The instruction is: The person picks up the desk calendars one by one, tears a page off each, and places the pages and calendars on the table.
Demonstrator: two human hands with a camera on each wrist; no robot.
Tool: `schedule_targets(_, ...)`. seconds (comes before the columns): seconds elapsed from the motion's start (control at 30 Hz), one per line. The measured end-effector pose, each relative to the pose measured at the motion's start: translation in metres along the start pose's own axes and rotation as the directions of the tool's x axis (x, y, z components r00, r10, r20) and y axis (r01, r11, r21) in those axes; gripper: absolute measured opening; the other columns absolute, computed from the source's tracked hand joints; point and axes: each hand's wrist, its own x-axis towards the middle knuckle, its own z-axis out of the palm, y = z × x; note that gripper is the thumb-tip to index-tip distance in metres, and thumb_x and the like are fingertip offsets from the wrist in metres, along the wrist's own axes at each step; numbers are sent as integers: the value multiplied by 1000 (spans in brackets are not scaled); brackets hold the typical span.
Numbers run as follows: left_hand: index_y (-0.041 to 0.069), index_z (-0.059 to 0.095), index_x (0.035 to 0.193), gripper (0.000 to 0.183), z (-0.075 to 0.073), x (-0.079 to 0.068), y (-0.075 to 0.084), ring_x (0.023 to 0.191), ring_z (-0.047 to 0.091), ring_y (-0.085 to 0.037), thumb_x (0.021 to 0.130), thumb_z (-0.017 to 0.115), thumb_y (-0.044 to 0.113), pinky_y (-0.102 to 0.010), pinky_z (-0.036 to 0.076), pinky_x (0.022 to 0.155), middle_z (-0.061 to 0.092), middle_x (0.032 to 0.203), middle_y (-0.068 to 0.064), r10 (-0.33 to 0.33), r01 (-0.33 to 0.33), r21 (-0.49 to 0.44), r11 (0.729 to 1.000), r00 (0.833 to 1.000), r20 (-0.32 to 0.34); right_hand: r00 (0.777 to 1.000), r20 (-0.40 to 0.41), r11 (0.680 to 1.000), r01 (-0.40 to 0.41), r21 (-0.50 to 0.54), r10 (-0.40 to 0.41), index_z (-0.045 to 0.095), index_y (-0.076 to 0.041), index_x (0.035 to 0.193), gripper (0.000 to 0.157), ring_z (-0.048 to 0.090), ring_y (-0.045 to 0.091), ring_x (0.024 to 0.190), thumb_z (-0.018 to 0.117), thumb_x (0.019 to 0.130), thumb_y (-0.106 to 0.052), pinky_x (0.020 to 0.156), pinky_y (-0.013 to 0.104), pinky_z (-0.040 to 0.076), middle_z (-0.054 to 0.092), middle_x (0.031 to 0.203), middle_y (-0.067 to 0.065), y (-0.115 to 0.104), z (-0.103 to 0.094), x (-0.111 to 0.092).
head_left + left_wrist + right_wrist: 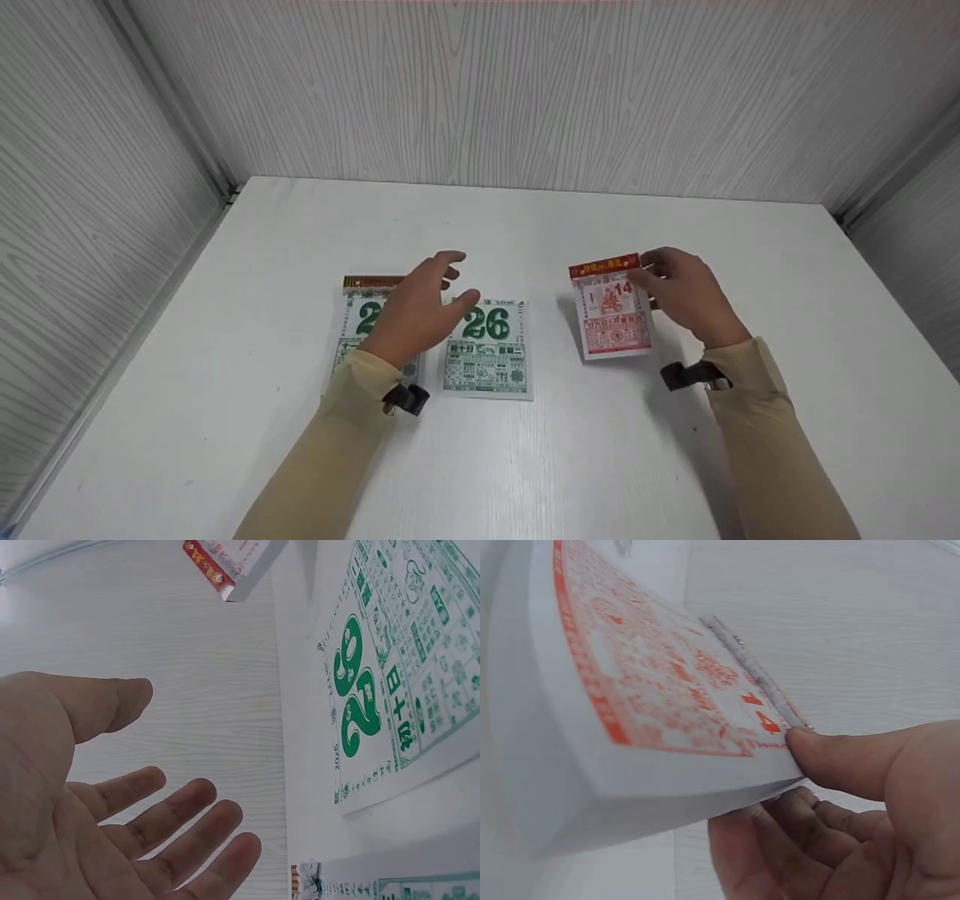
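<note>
My right hand (686, 296) pinches a small tear-off calendar (613, 322) at its upper right edge, thumb on the front and fingers behind. Its pages carry a red 14 under a red and gold header strip. In the right wrist view the thick page block (660, 690) tilts clear of the surface. My left hand (420, 311) hovers with fingers spread and nothing held, as the left wrist view also shows. Beneath it lies a green-printed calendar (355, 319) with a dark header, partly hidden by hand and sleeve. A page with a green 26 (486, 360) lies just right of it.
A white tabletop (547, 465) carries everything. Pale wood-grain panels stand behind (480, 90) and at the left (90, 187), with another at the right edge. Both wrists wear small black camera mounts.
</note>
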Motion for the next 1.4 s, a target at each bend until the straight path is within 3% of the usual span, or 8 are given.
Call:
schedule_targets(0.33, 23, 45, 154, 58, 9, 5, 14, 131, 55, -20, 102, 65, 40, -44, 48, 107, 57, 142, -1, 9, -9, -21, 1000, 1000, -11, 996, -78, 987, 54, 151, -43, 52, 1, 142, 53, 67, 27, 104, 63, 104, -35, 82, 29, 60, 67, 123, 17, -16, 5, -1)
schedule_targets(0.53, 21, 48, 152, 53, 15, 6, 18, 130, 55, -20, 103, 63, 39, -43, 49, 106, 54, 145, -1, 66, -67, -130, 989, 998, -13, 995, -87, 935, 83, 345, -57, 51, 0, 142, 54, 68, 25, 104, 65, 104, -35, 82, 26, 59, 67, 125, 16, -36, 19, -2)
schedule_targets(0.63, 19, 51, 149, 51, 19, 8, 14, 130, 55, -22, 105, 60, 43, -44, 49, 106, 53, 146, -2, 115, -104, -264, 959, 993, 24, 991, -96, 898, 124, 421, -92, 53, 0, 140, 51, 69, 24, 103, 65, 103, -33, 83, 29, 60, 68, 122, 15, -46, 29, -5)
schedule_targets(0.77, 21, 51, 148, 48, 21, 10, 6, 131, 56, -24, 107, 54, 45, -46, 50, 105, 55, 141, -2, 181, -101, -484, 869, 976, 121, 985, -94, 876, 173, 451, -146, 55, -1, 138, 45, 70, 25, 101, 65, 104, -28, 82, 32, 60, 69, 118, 15, -55, 39, -12)
schedule_targets(0.87, 23, 43, 153, 47, 20, 10, 4, 132, 56, -23, 110, 47, 42, -45, 50, 105, 53, 143, -2, 243, -79, -588, 805, 948, 206, 985, -72, 873, 175, 454, -160, 55, -2, 138, 44, 70, 25, 101, 65, 104, -27, 82, 32, 60, 69, 119, 14, -58, 42, -16)
schedule_targets(1.0, 27, 26, 161, 52, 20, 8, 6, 132, 55, -21, 112, 39, 41, -45, 50, 105, 50, 145, -3, 306, -73, -629, 774, 913, 271, 987, -33, 872, 155, 464, -158, 54, -3, 138, 43, 70, 25, 102, 65, 104, -26, 83, 32, 60, 69, 121, 14, -59, 43, -16)
schedule_targets(1.27, 29, 29, 159, 54, 21, 5, 10, 125, 60, -24, 110, 40, 50, -46, 52, 101, 55, 139, -4, 293, -55, -644, 763, 918, 269, 983, -9, 858, 165, 487, -184, 53, -3, 138, 41, 70, 26, 103, 64, 104, -23, 84, 33, 60, 69, 122, 14, -55, 42, -15)
schedule_targets(1.4, 27, 30, 158, 54, 23, 6, 9, 123, 61, -24, 110, 43, 48, -46, 55, 96, 56, 136, -7, 296, -37, -658, 752, 911, 287, 980, 2, 846, 170, 506, -198, 52, -2, 138, 42, 70, 26, 103, 64, 104, -24, 85, 34, 60, 68, 123, 15, -54, 42, -14)
